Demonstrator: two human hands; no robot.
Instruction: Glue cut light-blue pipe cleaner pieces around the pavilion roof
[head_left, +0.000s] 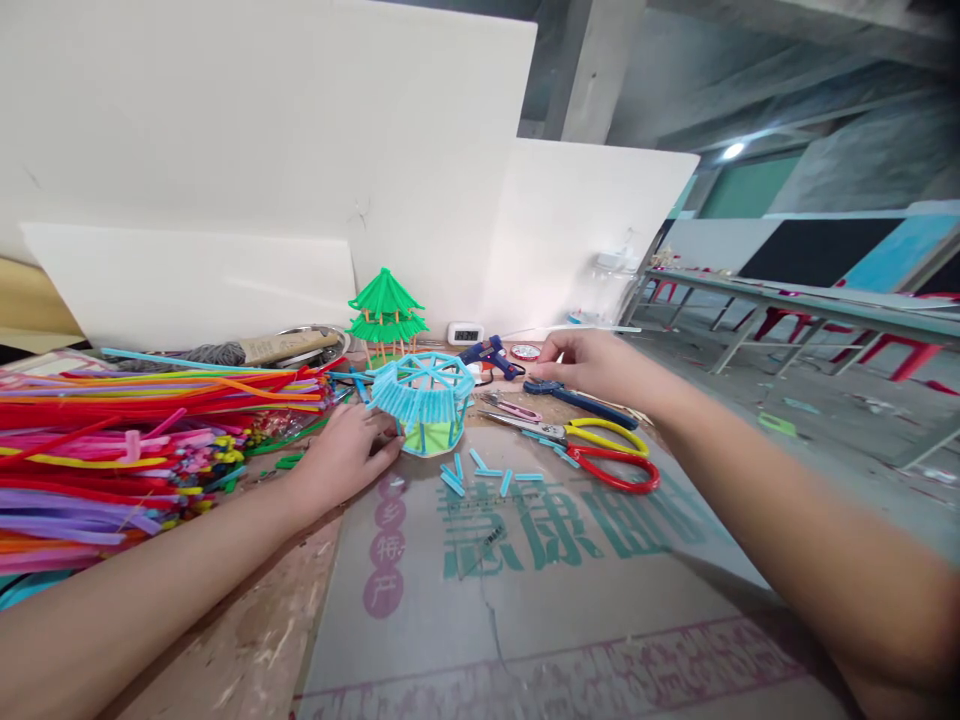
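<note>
My left hand (346, 452) rests on the table with its fingers curled against the base of a small blue straw pavilion (424, 400) with a green floor. My right hand (581, 362) reaches far across the table, fingers bent down over a blue-handled tool (581, 400) near a blue glue gun (491, 355). What the right fingers grip is hidden. Short cut blue straw pieces (480, 472) lie on the cardboard sheet (525, 600) in front of the pavilion.
A big pile of coloured straws (135, 440) fills the left. Yellow scissors (600, 435) and red scissors (619, 472) lie right of the pavilion. A green straw pavilion (386, 312), a small clock (465, 333) and white boards (300, 150) stand at the back.
</note>
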